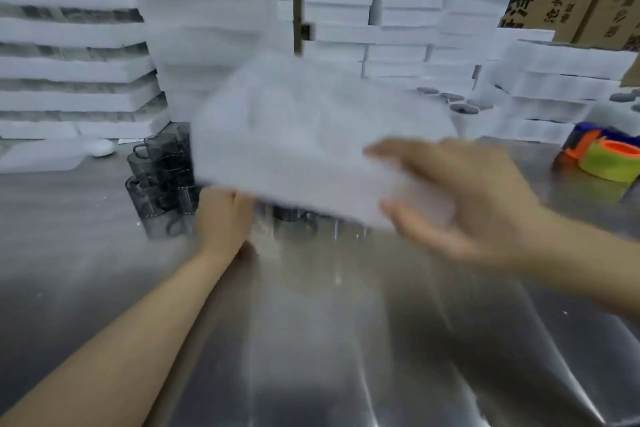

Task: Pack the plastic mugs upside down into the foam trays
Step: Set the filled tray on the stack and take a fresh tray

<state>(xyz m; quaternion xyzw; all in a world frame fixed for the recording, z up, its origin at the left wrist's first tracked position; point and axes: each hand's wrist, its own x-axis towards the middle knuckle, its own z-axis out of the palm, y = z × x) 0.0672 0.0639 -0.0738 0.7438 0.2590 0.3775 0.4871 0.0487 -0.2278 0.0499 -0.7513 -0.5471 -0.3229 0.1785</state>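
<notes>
1. A white foam tray hangs tilted in the air at mid-frame, above the steel table. It is badly blurred, so its pockets can't be made out.
2. The right hand has the tray's near right corner, spread wide, with one digit on top and one underneath: a pinch across the foam.
3. The left hand sits at the lower left edge. Its fingers vanish under the tray, so I can't tell if it grips or merely props.
4. The smoky grey mugs stand clustered on the table just left of the tray, and more peek out beneath it.
5. To my eye the job is landing this tray. Set it down level and pocket side up, near the mugs without knocking them.
6. Foam dents easily, so support both ends and don't squeeze that corner.
7. Filled stacks wait at upper left, and a tape dispenser sits at the right edge.
</notes>
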